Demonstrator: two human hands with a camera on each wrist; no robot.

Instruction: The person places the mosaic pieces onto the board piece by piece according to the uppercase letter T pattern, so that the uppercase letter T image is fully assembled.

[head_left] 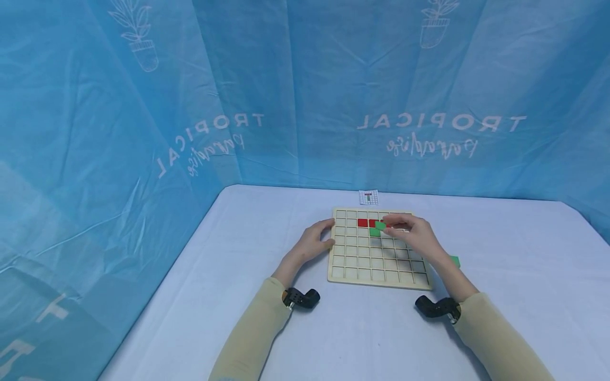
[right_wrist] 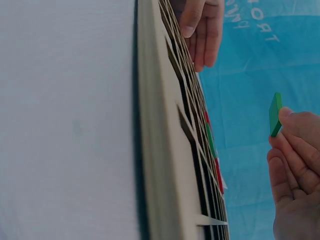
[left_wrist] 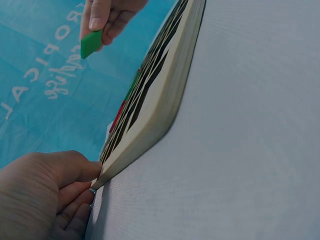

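My right hand [head_left: 413, 233] pinches a green square tile [head_left: 380, 225] between thumb and fingertips, above the upper middle of a pale wooden grid board [head_left: 362, 283]. In the right wrist view that tile [right_wrist: 275, 115] is tilted on edge and apart from the board. A row of red tiles [head_left: 362, 223] lies in the grid, its right part covered by the right hand. Just under this row sits another green tile [head_left: 374, 232]. At the board's left edge, my left hand [head_left: 312, 243] rests its thumb and fingertips, spread apart.
A small printed card [head_left: 368, 197] with a coloured T pattern on a grid lies beyond the board. More green [head_left: 455, 261] shows beside the right forearm, partly hidden. White cloth [head_left: 524, 254] covers the table, and a blue curtain [head_left: 324, 95] hangs behind it.
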